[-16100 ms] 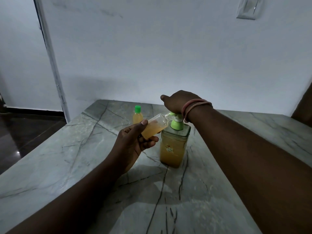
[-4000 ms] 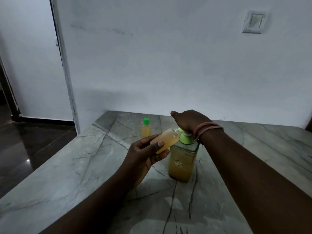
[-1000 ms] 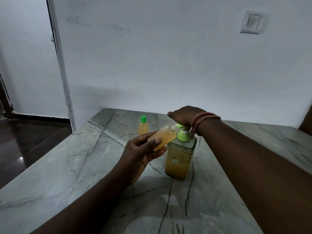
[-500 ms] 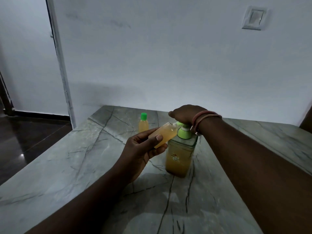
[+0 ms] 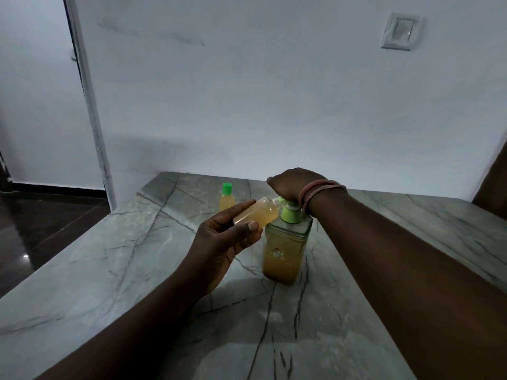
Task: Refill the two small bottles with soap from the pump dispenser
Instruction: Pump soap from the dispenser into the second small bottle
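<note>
A square clear pump dispenser point(image 5: 284, 252) with amber soap and a green pump collar stands on the grey marble table point(image 5: 115, 270). My right hand point(image 5: 295, 185) lies on top of the pump head, fingers curled over it. My left hand point(image 5: 223, 241) holds a small uncapped bottle point(image 5: 256, 216) tilted, its mouth at the green nozzle; amber soap fills most of it. A second small bottle point(image 5: 227, 200) with a green cap stands upright behind, to the left of the dispenser.
A white wall rises right behind the table, with a light switch point(image 5: 399, 31) high on the right. The table's left edge drops to a dark glossy floor point(image 5: 35, 226). A white door frame point(image 5: 90, 105) stands at the left.
The pump head has risen a little under my right hand compared with half a second ago. My left hand keeps the bottle at the nozzle; the soap level has climbed since the oldest frame.
</note>
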`<state>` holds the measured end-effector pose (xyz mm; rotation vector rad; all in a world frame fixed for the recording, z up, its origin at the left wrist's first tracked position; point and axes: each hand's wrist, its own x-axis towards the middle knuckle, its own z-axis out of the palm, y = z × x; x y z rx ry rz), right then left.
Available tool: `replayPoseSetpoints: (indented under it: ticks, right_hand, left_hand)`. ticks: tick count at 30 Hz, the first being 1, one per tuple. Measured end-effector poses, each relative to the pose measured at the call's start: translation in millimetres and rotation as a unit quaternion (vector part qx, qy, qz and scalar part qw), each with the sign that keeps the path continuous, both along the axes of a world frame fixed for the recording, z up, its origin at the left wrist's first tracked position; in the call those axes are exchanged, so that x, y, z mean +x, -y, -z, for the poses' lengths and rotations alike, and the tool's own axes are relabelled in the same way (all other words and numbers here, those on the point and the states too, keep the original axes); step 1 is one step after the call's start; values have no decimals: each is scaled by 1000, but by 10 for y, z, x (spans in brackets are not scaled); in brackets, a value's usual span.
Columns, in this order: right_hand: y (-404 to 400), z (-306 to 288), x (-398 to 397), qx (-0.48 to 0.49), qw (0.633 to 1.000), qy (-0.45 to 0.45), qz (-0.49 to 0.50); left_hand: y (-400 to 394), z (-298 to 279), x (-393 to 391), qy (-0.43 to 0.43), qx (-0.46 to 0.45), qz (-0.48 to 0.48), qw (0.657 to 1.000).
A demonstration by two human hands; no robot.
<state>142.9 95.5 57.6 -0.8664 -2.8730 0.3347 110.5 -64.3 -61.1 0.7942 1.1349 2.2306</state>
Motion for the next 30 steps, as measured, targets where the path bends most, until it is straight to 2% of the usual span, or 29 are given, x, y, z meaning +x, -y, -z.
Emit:
replayPoseSetpoints:
  ticks: [4,10,18,23,30]
  right_hand:
    - [-8,-73,-13,34,999,-7,13]
    - [-53,47,-56,-40,999,-15,3]
    - [-44,-38,-41,-21,1000,1,-1]
    - [-97,57,-81,-32,999,-36,11]
    - [-48,35,-43,-22,1000,-2,2]
  left_hand:
    - [-11,-8,-2,7,11,0,1000]
    - [-5,-12,-18,-1,3,-4,1000]
    - [17,-21,5,10,5,8,1000]
    - [-6,-12,-17,12,4,3,1000]
    - [11,-13,-1,13,-1,5,1000]
